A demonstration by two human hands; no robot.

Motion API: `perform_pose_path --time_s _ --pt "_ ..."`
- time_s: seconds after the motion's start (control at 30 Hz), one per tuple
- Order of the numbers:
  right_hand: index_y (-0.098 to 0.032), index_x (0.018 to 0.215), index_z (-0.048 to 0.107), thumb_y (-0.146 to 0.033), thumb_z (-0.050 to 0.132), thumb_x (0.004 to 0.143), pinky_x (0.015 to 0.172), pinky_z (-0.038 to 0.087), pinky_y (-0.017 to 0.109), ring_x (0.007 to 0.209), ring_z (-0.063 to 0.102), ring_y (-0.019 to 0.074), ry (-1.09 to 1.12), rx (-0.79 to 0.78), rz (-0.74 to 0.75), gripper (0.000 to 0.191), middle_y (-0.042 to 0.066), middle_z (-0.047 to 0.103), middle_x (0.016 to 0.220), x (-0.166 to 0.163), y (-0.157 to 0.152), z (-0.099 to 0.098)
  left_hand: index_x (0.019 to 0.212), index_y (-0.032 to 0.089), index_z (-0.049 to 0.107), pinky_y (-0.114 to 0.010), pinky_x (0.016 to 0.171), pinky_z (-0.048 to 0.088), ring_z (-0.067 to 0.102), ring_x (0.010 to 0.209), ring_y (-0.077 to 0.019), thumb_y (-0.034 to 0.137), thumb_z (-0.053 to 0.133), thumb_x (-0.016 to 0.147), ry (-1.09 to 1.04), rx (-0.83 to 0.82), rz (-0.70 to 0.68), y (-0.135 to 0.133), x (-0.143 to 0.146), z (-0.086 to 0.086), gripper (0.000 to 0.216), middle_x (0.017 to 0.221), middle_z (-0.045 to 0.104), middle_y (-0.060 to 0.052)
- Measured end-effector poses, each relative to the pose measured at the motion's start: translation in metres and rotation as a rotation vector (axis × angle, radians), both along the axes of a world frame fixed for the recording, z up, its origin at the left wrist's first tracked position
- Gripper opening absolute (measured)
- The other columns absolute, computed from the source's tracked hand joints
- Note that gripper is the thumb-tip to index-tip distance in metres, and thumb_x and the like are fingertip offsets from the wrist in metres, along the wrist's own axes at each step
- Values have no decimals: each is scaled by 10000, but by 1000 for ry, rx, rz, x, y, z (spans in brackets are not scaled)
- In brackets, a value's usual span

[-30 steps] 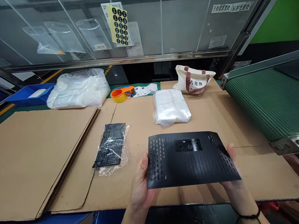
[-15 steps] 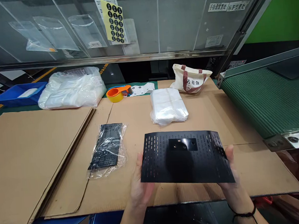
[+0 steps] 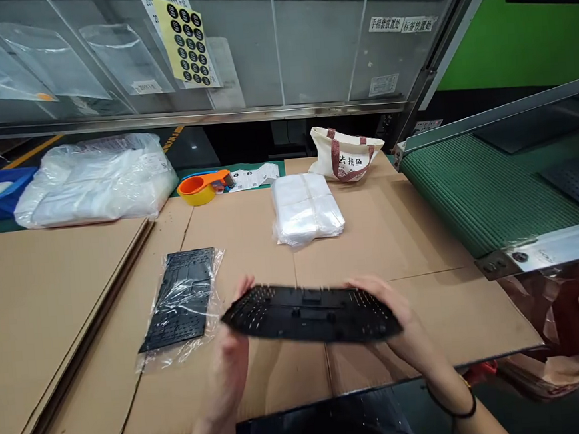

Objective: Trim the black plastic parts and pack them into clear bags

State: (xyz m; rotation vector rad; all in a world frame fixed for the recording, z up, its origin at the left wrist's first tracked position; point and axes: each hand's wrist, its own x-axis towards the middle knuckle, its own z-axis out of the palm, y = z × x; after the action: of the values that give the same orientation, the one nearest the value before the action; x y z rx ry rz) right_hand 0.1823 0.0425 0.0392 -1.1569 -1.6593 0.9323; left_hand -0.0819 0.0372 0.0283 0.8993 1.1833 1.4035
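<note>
Between both hands I hold a black slotted plastic panel [image 3: 307,316], tilted so that its ribbed inner side shows, above the cardboard-covered table. My left hand [image 3: 232,345] grips its left end, and my right hand [image 3: 389,306] grips its right end with the fingers over the far edge. To the left of my left hand a similar black panel in a clear bag [image 3: 183,302] lies on the cardboard [image 3: 252,247]. Beyond the held panel sits a banded stack of clear plastic bags [image 3: 306,209].
Stacked cardboard sheets [image 3: 55,295] cover the left side. Along the back are a blue tray [image 3: 16,181], a large plastic-wrapped bundle [image 3: 96,182], an orange tape dispenser [image 3: 201,187] and a cloth bag [image 3: 347,155]. A green conveyor belt [image 3: 497,180] carrying dark panels runs at the right.
The panel in my hands has turned from its smooth outer face to its ribbed inner side. My view has shifted right, bringing another panel on the conveyor into sight.
</note>
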Motion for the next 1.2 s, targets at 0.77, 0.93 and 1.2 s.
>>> perform_pose_path --time_s 0.77,0.93,1.2 --pt "-436 1423 320 -228 415 971 1126 346 439 1398 338 198 342 109 -358 507 -52 315 1545 -28 -4 2 1452 432 293 -467 1183 161 197 1444 -302 459 799 658 18 129 12 -22 33 17 942 1574 251 44" --pt "-370 1457 282 -267 399 981 1138 332 448 1402 332 202 349 17 -360 501 -4 288 1561 -24 1 -4 1462 411 281 -365 1188 174 106 1466 -264 601 740 666 161 287 28 -20 32 12 938 1591 198 57" --pt "-346 1464 312 -395 518 936 1183 180 489 1428 272 219 326 -40 -231 568 15 286 1564 -17 2 -5 1459 337 338 -374 1182 173 185 1447 -283 612 624 772 288 347 69 -17 30 1 793 1566 274 -8"
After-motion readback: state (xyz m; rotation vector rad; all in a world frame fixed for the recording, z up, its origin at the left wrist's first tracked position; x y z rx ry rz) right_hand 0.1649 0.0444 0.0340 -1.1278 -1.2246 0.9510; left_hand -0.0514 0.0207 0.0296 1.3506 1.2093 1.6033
